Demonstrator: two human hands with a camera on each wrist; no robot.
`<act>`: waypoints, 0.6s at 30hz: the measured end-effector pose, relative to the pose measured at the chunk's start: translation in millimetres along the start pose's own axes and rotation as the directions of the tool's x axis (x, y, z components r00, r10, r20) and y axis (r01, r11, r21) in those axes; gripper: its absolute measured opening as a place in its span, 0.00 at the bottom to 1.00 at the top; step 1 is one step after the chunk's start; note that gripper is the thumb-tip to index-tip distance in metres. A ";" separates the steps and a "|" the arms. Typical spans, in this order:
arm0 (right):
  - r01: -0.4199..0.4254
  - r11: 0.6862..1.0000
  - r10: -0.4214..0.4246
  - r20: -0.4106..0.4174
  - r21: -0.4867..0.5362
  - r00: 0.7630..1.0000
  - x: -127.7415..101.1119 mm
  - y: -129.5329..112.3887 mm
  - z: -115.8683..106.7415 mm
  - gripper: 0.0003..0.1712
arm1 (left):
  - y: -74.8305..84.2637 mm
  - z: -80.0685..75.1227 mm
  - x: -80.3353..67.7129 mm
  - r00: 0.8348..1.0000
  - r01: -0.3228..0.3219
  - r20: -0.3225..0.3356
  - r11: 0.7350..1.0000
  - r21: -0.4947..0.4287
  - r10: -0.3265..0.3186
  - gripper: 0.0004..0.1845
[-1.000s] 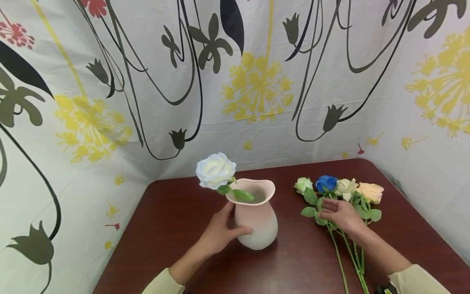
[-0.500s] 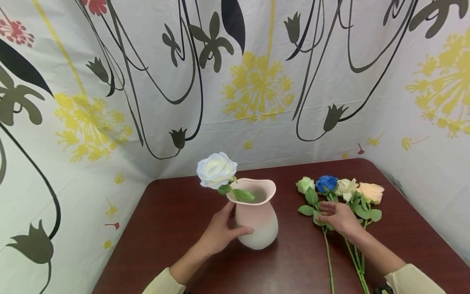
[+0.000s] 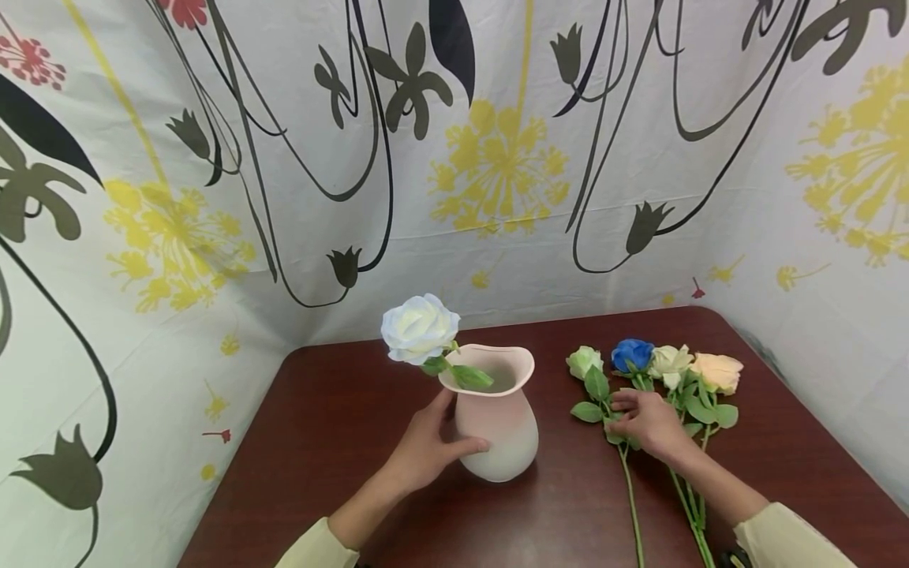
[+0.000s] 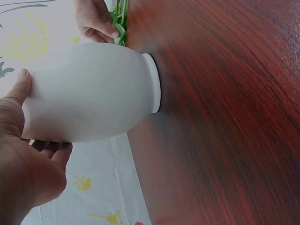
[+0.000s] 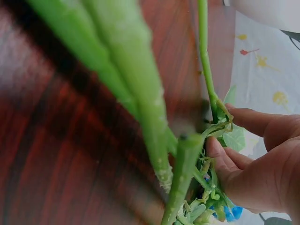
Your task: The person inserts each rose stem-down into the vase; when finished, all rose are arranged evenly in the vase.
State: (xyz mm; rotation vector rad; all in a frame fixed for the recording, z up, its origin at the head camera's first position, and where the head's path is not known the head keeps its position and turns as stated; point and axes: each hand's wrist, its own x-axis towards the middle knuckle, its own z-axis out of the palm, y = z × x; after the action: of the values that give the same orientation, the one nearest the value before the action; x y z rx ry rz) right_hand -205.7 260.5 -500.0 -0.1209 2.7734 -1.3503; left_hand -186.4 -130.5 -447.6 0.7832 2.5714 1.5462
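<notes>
A pink-and-white vase (image 3: pixel 497 426) stands on the dark red table (image 3: pixel 341 442) with a white rose (image 3: pixel 419 327) leaning out of its mouth to the left. My left hand (image 3: pixel 433 450) grips the vase's left side, thumb across the front; the left wrist view shows that hand (image 4: pixel 23 159) wrapped round the vase (image 4: pixel 93 93). My right hand (image 3: pixel 649 422) pinches the stem of a pale green rose (image 3: pixel 584 361) among its leaves, just left of the other flowers. In the right wrist view the fingers (image 5: pixel 248 122) curl round that green stem (image 5: pixel 206 70).
A blue rose (image 3: pixel 632 355), a cream rose (image 3: pixel 667 360) and a peach rose (image 3: pixel 717 371) lie side by side on the table, right of the vase, stems toward me. Patterned cloth walls (image 3: pixel 497 158) close in the back and both sides.
My right hand has slid the pale green rose leftward, away from the other flowers; its stem now lies apart from theirs. The left hand and vase have not moved.
</notes>
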 end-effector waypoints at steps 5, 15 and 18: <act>0.009 0.999 -0.010 -0.025 -0.039 1.000 2.3 0.2 3.3 0.34 | 0.6 0.1 -0.5 1.000 0.009 0.002 1.000 -0.003 -0.009 0.51; 0.005 0.999 -0.006 -0.041 -0.042 0.999 1.6 -3.3 5.0 0.25 | 1.4 0.4 -0.6 1.000 0.013 0.002 1.000 -0.007 -0.013 0.51; 0.008 0.999 -0.010 -0.036 -0.045 0.999 2.0 -4.1 5.4 0.21 | 1.5 0.4 -0.5 1.000 0.013 0.002 1.000 -0.007 -0.013 0.51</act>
State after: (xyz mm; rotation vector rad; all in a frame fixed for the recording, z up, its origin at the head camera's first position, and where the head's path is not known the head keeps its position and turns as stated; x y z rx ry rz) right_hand -207.1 253.6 -500.1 -0.1123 2.8375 -1.3056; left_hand -185.3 -129.8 -446.7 0.7651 2.5628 1.5487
